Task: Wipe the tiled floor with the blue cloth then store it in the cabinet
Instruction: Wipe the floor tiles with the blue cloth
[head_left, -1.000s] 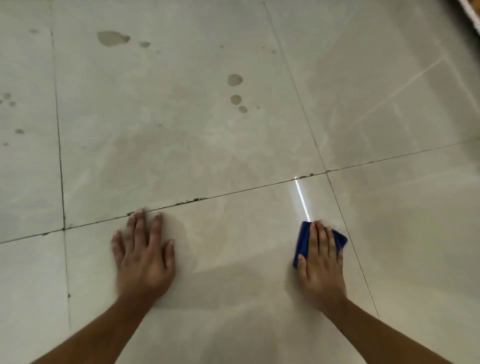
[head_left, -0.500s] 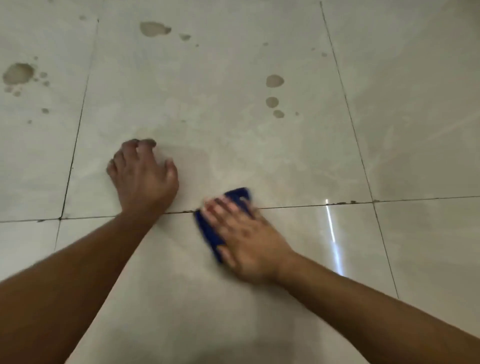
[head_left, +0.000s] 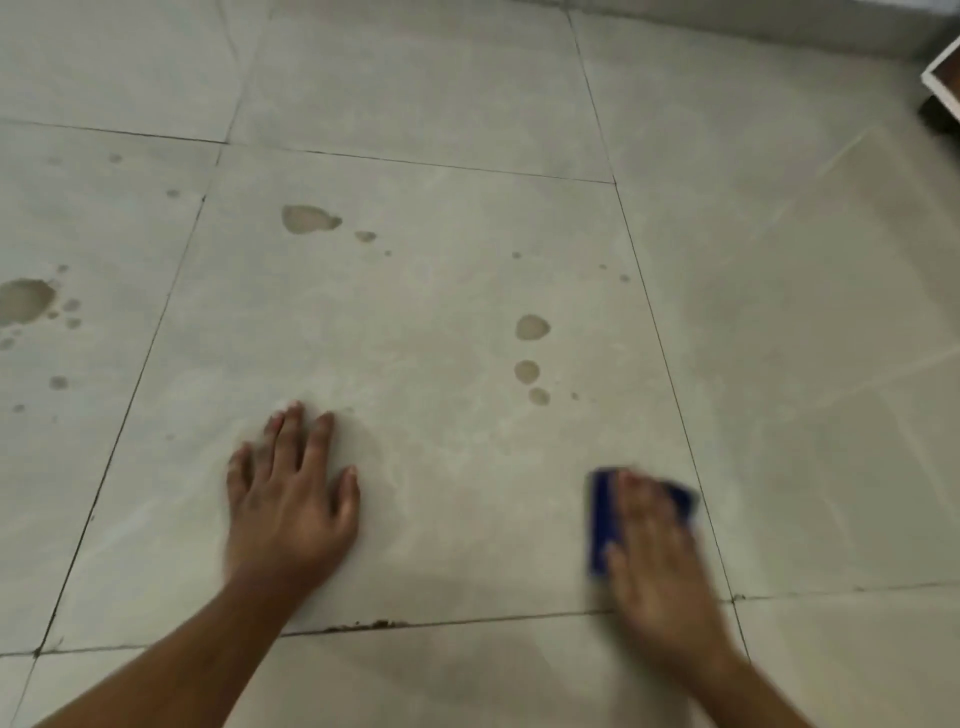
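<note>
The pale tiled floor (head_left: 447, 291) fills the view. My right hand (head_left: 660, 561) presses flat on the folded blue cloth (head_left: 602, 519) near the right edge of the middle tile; the hand is blurred and covers most of the cloth. My left hand (head_left: 291, 499) lies flat on the same tile, fingers spread, holding nothing. Brown spots (head_left: 531, 328) sit on the tile beyond the cloth, and a larger stain (head_left: 307, 218) lies farther back.
More stains (head_left: 23, 300) mark the tile at the far left. A white-edged cabinet corner (head_left: 943, 85) shows at the top right. Dark grout lines run between tiles, with crumbled dirt (head_left: 374, 625) in the joint near my left forearm.
My right hand has swept the cloth from beside my left hand over to the right side of the tile. My left hand's fingers have flattened. The view has moved forward.
</note>
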